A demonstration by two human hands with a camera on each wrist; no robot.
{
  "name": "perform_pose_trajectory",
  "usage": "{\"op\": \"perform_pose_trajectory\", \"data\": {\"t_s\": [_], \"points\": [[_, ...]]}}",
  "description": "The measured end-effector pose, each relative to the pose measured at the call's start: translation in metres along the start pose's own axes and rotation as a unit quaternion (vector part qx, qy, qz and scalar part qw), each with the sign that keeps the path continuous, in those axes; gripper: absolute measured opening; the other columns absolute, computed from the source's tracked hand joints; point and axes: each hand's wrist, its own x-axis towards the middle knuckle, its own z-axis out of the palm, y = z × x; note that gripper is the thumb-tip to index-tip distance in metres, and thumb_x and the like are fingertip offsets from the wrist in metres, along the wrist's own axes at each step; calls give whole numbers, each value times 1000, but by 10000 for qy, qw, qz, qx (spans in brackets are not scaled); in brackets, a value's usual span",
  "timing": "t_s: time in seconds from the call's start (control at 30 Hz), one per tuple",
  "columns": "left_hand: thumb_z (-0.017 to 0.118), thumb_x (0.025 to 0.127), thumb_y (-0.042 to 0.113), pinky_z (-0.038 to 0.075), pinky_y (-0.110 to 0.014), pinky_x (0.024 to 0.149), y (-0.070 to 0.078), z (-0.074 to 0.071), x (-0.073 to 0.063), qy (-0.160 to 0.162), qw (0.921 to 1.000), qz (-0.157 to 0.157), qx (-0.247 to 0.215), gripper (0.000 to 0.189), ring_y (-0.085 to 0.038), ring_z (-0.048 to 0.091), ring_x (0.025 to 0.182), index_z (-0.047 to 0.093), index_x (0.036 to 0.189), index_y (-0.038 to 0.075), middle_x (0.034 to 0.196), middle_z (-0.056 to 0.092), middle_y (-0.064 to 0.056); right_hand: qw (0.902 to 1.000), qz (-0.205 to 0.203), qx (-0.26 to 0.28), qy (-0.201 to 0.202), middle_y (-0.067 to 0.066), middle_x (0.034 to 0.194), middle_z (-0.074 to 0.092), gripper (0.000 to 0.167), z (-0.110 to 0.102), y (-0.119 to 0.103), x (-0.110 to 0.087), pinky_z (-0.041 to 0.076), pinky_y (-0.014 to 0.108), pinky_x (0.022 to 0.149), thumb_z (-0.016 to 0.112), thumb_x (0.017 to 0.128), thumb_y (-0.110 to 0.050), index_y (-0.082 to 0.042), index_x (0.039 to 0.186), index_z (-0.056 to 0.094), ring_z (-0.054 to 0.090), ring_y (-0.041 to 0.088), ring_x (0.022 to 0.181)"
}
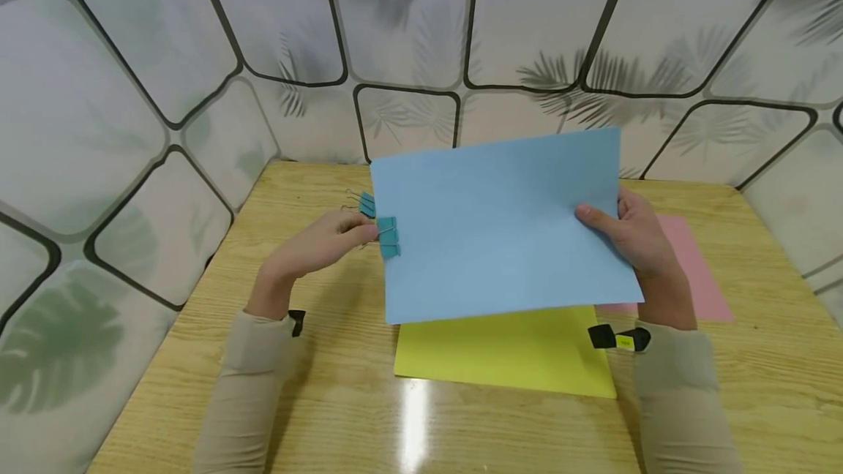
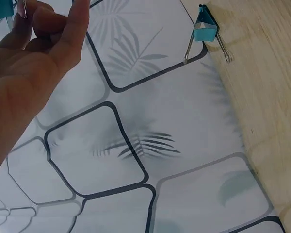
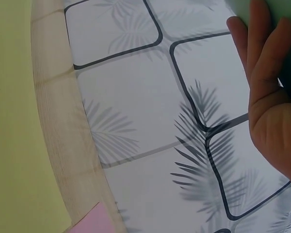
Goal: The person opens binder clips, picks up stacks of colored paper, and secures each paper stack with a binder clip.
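While the blue sheet (image 1: 494, 232) spans the gap between both hands, long axis crosswise, the left hand (image 1: 329, 241) pinches a teal binder clip (image 1: 389, 238) at one short edge; the right hand (image 1: 645, 236) grips the other. Clips, two — the second clip (image 1: 367, 205) just beyond the left hand; sheets, three — blue, a yellow sheet (image 1: 503, 350) below, a pink sheet (image 1: 697, 276) behind the right hand.

No readable text anywhere.

Tbl (image 1: 500, 434) glare, dimmer wrist pics
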Motion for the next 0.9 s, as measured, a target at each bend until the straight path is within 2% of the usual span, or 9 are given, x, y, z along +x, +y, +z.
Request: {"op": "perform_pose_trajectory", "data": {"t_s": [0.13,0.17,0.23,0.33,0.47,0.63,0.77,0.9], "points": [[48,106,30,39,-33,74,-5,-6,-5,-491,9984,4,-285,27,-18,43,80,51,101,3,87,46,-6,9999,-32,121,-77,-3,97,75,39,-1,1,0,59,32,58,60,99,-6,-11,135,46,74,17,72],[50,106,29,40,-33,75,-6,-7,-5,-621,9971,-26,-430,27,-21,42,80,49,103,2,88,45,-8,9998,-27,167,-73,-3,98,75,40,-2,2,0,60,32,58,60,99,-6,-11,136,46,74,17,72],[52,104,26,44,-33,82,-7,-8,-7,-821,9940,-28,-725,28,-23,47,90,46,113,1,98,48,-10,9996,-9,263,-33,-2,98,75,40,-3,3,-1,60,32,59,60,99,-5,-13,135,46,74,17,73],[55,103,20,48,-31,88,-7,-9,-7,-935,9899,4,-1064,33,-25,52,98,43,123,-3,107,50,-12,9994,-96,324,13,-2,96,75,33,-6,4,-1,59,31,59,59,99,-4,-12,130,50,74,16,72],[58,101,15,50,-31,91,-6,-9,-6,-781,9922,-12,-975,41,-27,54,104,44,134,-6,118,54,-16,9992,-303,271,32,-2,91,76,25,-10,4,-1,59,29,57,58,99,-2,-11,123,54,74,15,69],[54,103,25,48,-43,98,-4,-6,-3,-446,9959,-320,-722,42,-29,57,111,49,133,-5,130,55,-20,9990,-354,249,123,-3,92,76,25,-11,3,-2,59,29,57,59,99,-2,-13,121,55,74,14,69],[51,105,28,48,-46,98,-3,-2,1,62,9940,-379,-1028,35,-37,58,107,56,120,-3,119,59,-19,9990,-322,257,185,-3,92,75,25,-11,2,-2,59,29,57,59,99,-3,-13,121,55,74,14,70],[52,103,23,53,-41,94,-1,2,5,494,9882,-182,-1441,30,-44,59,107,57,111,-6,108,59,-17,9989,-293,290,222,-4,92,75,24,-12,1,-3,59,27,58,59,99,-5,-13,121,54,74,12,70]]}}
